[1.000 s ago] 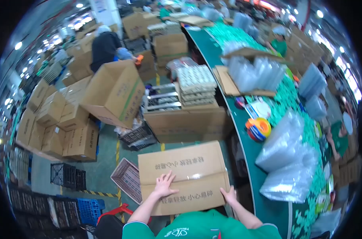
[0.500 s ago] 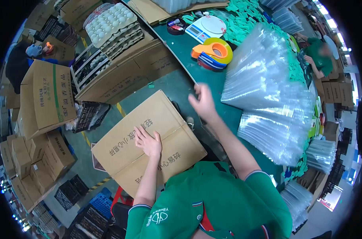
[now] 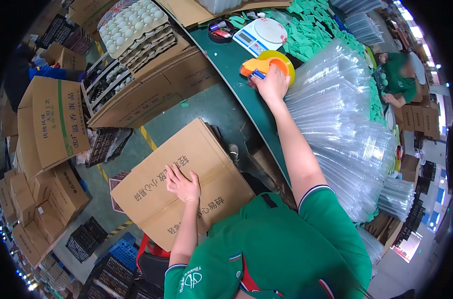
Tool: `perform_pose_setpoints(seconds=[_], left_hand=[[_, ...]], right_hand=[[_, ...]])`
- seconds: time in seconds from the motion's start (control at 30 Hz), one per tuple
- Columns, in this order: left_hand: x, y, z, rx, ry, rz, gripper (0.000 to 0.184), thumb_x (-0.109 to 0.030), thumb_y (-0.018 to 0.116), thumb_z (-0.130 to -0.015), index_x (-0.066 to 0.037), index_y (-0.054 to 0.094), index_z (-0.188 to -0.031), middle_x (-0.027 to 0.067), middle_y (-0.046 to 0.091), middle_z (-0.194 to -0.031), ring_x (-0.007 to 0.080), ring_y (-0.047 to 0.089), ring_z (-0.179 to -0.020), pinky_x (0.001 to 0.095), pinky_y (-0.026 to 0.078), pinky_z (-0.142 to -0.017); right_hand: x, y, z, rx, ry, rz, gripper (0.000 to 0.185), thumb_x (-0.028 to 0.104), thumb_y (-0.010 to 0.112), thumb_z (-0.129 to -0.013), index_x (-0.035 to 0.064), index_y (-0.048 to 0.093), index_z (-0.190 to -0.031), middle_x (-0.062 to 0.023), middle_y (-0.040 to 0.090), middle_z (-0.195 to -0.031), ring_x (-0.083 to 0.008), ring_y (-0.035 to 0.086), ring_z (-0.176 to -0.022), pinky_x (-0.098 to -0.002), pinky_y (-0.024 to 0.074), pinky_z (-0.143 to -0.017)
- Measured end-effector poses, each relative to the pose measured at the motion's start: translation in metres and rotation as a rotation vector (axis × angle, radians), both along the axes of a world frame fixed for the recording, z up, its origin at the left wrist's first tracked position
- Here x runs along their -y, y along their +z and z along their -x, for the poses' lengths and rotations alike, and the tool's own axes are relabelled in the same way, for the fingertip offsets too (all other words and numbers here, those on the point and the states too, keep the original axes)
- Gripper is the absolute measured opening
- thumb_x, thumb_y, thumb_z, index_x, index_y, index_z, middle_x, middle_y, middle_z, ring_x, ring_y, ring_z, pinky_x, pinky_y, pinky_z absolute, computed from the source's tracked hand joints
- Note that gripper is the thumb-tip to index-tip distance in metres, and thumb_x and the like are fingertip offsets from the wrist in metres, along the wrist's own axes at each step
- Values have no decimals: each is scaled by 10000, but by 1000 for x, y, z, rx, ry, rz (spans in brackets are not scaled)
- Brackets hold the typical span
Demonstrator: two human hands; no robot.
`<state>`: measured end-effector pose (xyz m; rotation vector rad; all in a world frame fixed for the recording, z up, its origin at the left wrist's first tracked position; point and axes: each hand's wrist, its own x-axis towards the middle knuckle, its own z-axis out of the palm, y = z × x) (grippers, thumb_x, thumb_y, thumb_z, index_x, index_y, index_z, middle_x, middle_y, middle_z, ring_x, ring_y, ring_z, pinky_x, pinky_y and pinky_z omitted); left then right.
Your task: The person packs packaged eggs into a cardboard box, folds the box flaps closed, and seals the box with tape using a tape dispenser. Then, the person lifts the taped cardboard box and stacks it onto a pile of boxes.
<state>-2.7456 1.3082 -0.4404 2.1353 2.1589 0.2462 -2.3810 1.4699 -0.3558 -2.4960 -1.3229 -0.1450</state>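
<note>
My left hand [image 3: 183,185] lies spread on top of a closed cardboard box [image 3: 159,199] with printed characters and a taped seam. To the right, my right hand [image 3: 275,84] is wrapped round the orange tape dispenser [image 3: 259,65], which sits at the edge of the green table [image 3: 226,74]. A yellow tape roll [image 3: 289,62] shows beside the fingers. Just behind is a white scale [image 3: 261,36]. Stacked clear plastic packaging [image 3: 336,119] lies right of my forearm.
Egg trays [image 3: 134,27] stand on a large carton [image 3: 151,92] at the upper left. An open carton [image 3: 52,119] and black crates [image 3: 86,239] are at the left. A co-worker in green [image 3: 401,77] is at the far right. Green pieces [image 3: 311,30] cover part of the table.
My right hand has left the box, reached over the table and closed on the tape dispenser. My left hand stays on the box. The view has turned toward the table.
</note>
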Motion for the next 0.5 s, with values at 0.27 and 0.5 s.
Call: perform_pose_setpoints(seconds=[0.27,0.5], left_hand=[[2,0,2,22,-9,-11,653,-354,542,-792,-41,375,-1340,141,253,-1466,310,294,-1281,467,236,-1020],[1,0,3,42,-15,-29,625,-352,543,-795,-49,401,-1323,138,266,-1461,299,291,-1289,459,237,-1022]], right_hand=[[7,4,4,-37,42,3,584,431,750,-641,20,529,-992,-155,620,-959,-284,570,-951,-397,339,-908],[5,-6,-12,-33,135,308,674,458,720,-665,-6,506,-1105,-189,621,-1027,-312,588,-983,-403,379,-925]])
